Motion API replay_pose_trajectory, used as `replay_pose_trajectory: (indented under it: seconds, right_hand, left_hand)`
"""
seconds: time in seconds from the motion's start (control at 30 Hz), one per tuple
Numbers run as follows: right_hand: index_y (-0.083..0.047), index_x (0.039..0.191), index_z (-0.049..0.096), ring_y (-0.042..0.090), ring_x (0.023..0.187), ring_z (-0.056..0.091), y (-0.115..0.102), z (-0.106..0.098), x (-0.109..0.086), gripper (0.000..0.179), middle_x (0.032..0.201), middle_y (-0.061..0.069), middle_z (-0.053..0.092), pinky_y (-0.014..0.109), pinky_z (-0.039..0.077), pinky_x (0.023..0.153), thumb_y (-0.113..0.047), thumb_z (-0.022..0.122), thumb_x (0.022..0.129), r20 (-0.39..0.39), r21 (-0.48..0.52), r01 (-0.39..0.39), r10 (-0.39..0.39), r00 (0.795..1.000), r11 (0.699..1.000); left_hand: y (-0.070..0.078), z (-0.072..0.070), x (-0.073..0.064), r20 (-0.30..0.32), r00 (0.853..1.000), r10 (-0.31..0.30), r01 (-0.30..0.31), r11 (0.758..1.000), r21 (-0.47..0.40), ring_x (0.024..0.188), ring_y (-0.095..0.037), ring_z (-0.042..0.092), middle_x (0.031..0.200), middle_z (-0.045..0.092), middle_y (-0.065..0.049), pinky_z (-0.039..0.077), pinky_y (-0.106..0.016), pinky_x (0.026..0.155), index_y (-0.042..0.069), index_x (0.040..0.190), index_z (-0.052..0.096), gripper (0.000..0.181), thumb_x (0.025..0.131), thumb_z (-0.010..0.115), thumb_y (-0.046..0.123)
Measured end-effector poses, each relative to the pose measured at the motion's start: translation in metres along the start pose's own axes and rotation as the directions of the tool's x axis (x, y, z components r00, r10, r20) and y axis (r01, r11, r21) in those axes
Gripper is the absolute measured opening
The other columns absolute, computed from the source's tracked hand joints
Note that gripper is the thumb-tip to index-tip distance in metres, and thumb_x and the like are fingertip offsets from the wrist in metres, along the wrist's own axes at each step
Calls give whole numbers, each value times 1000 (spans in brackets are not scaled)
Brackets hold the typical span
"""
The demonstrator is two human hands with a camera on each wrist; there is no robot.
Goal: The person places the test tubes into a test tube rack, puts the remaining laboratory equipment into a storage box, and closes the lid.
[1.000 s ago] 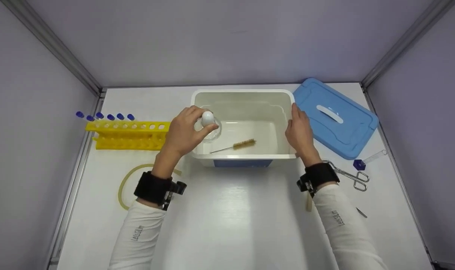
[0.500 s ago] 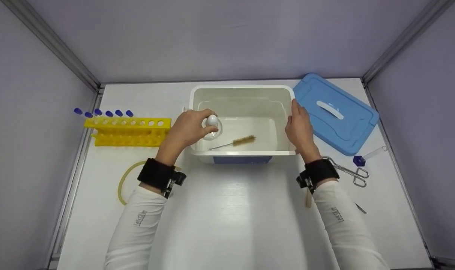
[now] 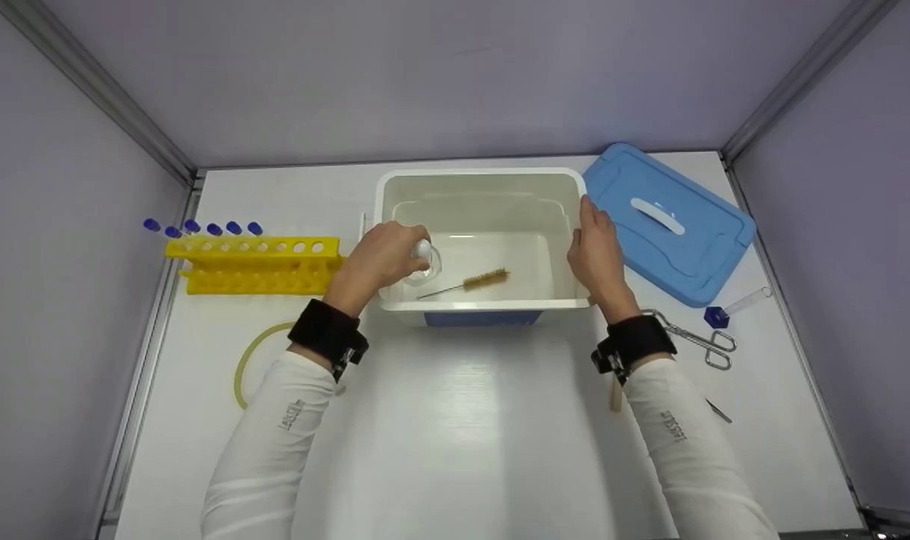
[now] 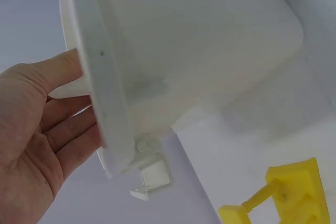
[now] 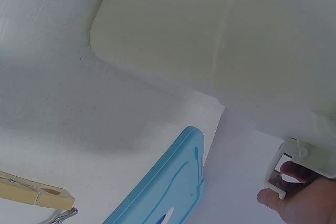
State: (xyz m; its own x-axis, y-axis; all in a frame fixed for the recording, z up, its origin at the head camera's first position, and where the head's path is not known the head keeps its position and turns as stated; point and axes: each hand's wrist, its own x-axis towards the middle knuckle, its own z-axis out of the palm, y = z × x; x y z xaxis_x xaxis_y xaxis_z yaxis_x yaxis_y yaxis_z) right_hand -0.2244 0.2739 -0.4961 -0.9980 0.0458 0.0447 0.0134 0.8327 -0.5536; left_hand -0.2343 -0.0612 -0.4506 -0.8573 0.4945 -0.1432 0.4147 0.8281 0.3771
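Note:
A white plastic tub [image 3: 481, 306] stands at the back middle of the table. Inside its left end is a clear round glass alcohol lamp with a white cap [image 3: 422, 250]. My left hand [image 3: 383, 256] reaches over the left wall and holds the lamp around the cap; in the left wrist view the tub's rim hides the lamp and fingertips. My right hand [image 3: 597, 251] grips the tub's right rim, thumb on the inner side, fingers beside the side latch [image 5: 278, 171]. A test tube brush [image 3: 486, 280] with tan bristles lies on the tub floor, right of the lamp.
A yellow test tube rack [image 3: 256, 277] with several blue-capped tubes stands left. Yellow tubing [image 3: 246, 367] lies before it. At right are a blue lid [image 3: 668, 232], a blue-based measuring cylinder [image 3: 743, 301], metal tongs [image 3: 698, 339], a wooden clamp [image 3: 616, 396] and a pointed metal tool [image 3: 719, 410].
My left hand has moved down and slightly right into the tub with the alcohol lamp, its wrist now closer to the tub. The right hand stays at the right rim.

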Motion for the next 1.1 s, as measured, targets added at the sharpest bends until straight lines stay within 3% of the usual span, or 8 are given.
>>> replay_pose_trajectory:
  seconds: [0.2,0.43,0.6,0.77,1.1]
  right_hand:
    - [6,164,23,51,149,40,0,1,1,59,158,37,41,61,35,124,-2,40,108,-2,-6,-2,2,1000,1000]
    - [7,163,23,52,149,39,1,3,0,59,158,38,40,62,36,124,-2,40,107,-9,-7,17,-17,1000,1000]
    - [9,161,27,52,144,44,0,3,-1,58,154,38,44,62,39,120,0,43,106,-45,-11,41,-42,998,999]
    - [9,161,28,53,148,40,-2,4,-3,58,157,37,42,62,37,123,0,43,106,-45,-15,41,-41,998,999]
    - [7,162,29,51,145,44,-7,9,-2,58,156,36,44,63,42,118,-1,43,107,-38,-11,52,-52,998,999]
  left_hand:
    - [-3,5,10,53,999,-2,-1,998,57,106,-40,72,116,77,-19,58,-50,96,1,123,72,33,93,73,15]
    - [-4,13,19,125,991,-53,37,992,121,115,-39,70,123,75,-20,57,-48,104,1,126,72,33,93,72,8]
    - [-4,22,23,128,991,-44,21,985,172,112,-40,71,119,77,-20,58,-47,102,-1,122,74,29,95,63,-1]
    - [-6,33,24,133,991,-32,3,976,216,104,-41,72,108,76,-23,60,-50,95,-3,109,73,20,96,59,-5]
    - [-12,46,22,69,996,-50,27,954,299,99,-41,74,103,76,-24,62,-50,90,-4,105,71,15,96,59,-5]
